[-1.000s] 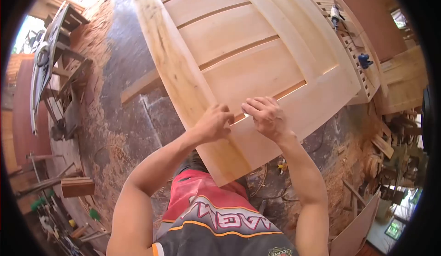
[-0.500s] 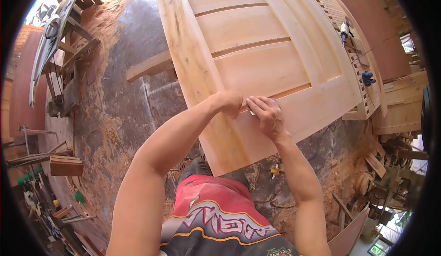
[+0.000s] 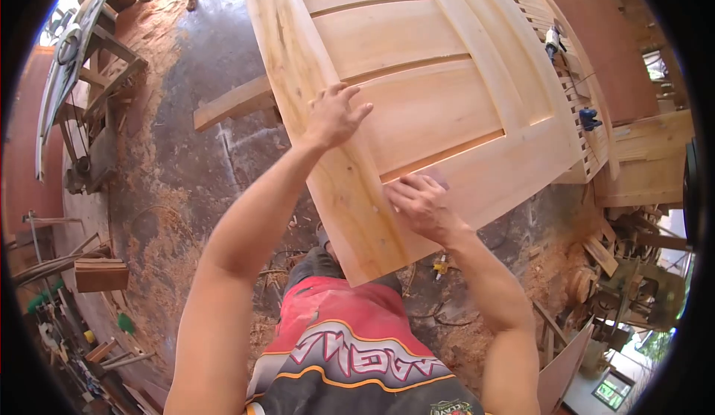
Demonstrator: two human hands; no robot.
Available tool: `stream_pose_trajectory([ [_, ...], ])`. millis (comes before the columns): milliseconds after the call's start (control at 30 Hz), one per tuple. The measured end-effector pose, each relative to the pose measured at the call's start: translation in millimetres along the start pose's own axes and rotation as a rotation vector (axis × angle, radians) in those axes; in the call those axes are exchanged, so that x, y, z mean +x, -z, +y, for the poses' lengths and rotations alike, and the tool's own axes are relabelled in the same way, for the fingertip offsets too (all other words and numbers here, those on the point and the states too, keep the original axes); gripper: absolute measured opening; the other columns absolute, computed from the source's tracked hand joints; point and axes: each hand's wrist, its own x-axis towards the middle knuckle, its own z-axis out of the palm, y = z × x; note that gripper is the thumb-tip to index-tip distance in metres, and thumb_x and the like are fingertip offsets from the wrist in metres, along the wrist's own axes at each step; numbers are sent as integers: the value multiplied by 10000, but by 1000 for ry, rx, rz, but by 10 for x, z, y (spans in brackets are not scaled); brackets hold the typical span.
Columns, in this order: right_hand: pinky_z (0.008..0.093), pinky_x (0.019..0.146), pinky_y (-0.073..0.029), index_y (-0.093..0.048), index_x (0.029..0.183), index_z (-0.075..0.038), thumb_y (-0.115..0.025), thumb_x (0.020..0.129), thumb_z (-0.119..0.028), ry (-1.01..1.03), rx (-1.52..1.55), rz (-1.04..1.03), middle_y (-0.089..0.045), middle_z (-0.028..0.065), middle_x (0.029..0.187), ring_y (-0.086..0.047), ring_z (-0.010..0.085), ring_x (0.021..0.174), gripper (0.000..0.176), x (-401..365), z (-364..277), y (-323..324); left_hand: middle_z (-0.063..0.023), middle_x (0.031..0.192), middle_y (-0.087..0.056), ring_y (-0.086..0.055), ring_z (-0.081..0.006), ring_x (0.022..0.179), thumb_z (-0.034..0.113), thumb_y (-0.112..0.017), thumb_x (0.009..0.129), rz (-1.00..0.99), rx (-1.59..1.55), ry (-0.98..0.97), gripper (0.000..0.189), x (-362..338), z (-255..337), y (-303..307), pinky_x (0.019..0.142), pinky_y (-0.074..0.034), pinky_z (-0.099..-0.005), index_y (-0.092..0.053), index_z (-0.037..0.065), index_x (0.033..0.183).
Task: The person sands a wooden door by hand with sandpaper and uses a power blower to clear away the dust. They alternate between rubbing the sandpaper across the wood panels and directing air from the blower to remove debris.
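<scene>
Jersey (image 3: 345, 307), red at waist, black at chest, silver-grey band between with big angular pale lettering (image 3: 365, 358), pink and dark outlines. Wavy orange piping both sides of band. Small crest (image 3: 450, 408) at chest, green and pale. Sleeve trim (image 3: 255, 409) white and orange. Dark grey shorts (image 3: 316, 266). Left hand (image 3: 333, 119), right hand (image 3: 419, 203) and forearms bare

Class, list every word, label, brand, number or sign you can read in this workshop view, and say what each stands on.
Red and dark shirt: large stylised lettering across it, too distorted to quote surely.
Small crest at the shirt's lower edge: too small to read.
Panelled wooden door: no writing seen.
White-and-black power tool: too small to make out any label.
</scene>
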Motion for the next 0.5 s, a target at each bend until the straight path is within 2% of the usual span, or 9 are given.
stream_pose_trajectory([
  [67, 444, 987, -507, -690, 1139, -50, -634, 887, -133, -67, -63, 16, -707, 60, 1186, -637, 273, 1123, 271, 203, 61, 206, -165, 1560, -457, -433, -355, 1403, 507, -688, 934, 106, 236, 0, 614, -116, 81, -191, 1178, -297, -472, -599, 131, 1412],
  [100, 444, 993, -505, -690, 1149, -41, -632, 888, -133, -113, -89, 20, -707, 62, 1196, -636, 274, 1131, 283, 220, 64, 241, -156, 1610, -400, -344, -335, 1478, 531, -640, 949, 88, 244, -28, 661, -147, 47, -248, 1225, -192, -515, -548, 116, 1455],
  [200, 425, 989, -505, -695, 1203, -43, -637, 886, -141, -81, -96, 113, -703, 78, 1247, -637, 274, 1161, 336, 105, 26, -332, -160, 1610, -396, -326, -339, 1499, 506, -651, 941, 183, 272, 13, 668, -57, 16, -371, 1231, -202, -509, -549, 81, 1446],
  [233, 435, 1009, -499, -698, 1242, -58, -644, 878, -119, -85, -54, 181, -720, 113, 1208, -649, 315, 1163, 373, 10, 5, -318, -159, 1610, -396, -321, -337, 1504, 496, -650, 942, 161, 277, 10, 663, -40, 37, -361, 1232, -201, -508, -547, 75, 1444],
  [333, 433, 1031, -480, -695, 1271, -56, -641, 887, -132, -250, -155, 138, -715, 117, 1252, -643, 320, 1180, 395, -222, 458, -106, -156, 1609, -395, -310, -333, 1513, 469, -648, 943, 126, 287, 22, 648, -105, 85, -353, 1237, -196, -502, -543, 65, 1439],
  [367, 439, 1024, -471, -706, 1250, -60, -629, 906, -130, -380, -269, 233, -714, 105, 1260, -643, 318, 1165, 360, -254, 625, -101, -155, 1610, -394, -309, -332, 1514, 463, -647, 943, 126, 290, 29, 643, -115, 96, -349, 1238, -195, -499, -543, 68, 1439],
  [467, 440, 992, -479, -710, 1232, -49, -601, 936, -138, -538, -244, 185, -718, 111, 1241, -634, 315, 1164, 327, -66, 156, -78, -143, 1612, -394, -303, -326, 1519, 456, -645, 941, 139, 327, 63, 637, -47, 135, -306, 1243, -194, -495, -537, 82, 1446],
  [500, 444, 983, -483, -708, 1227, -44, -598, 942, -151, -439, -212, 195, -717, 118, 1231, -628, 322, 1166, 324, -42, 40, -158, -140, 1611, -396, -302, -324, 1520, 456, -645, 941, 133, 328, 70, 639, -49, 143, -310, 1243, -194, -495, -536, 85, 1449],
])
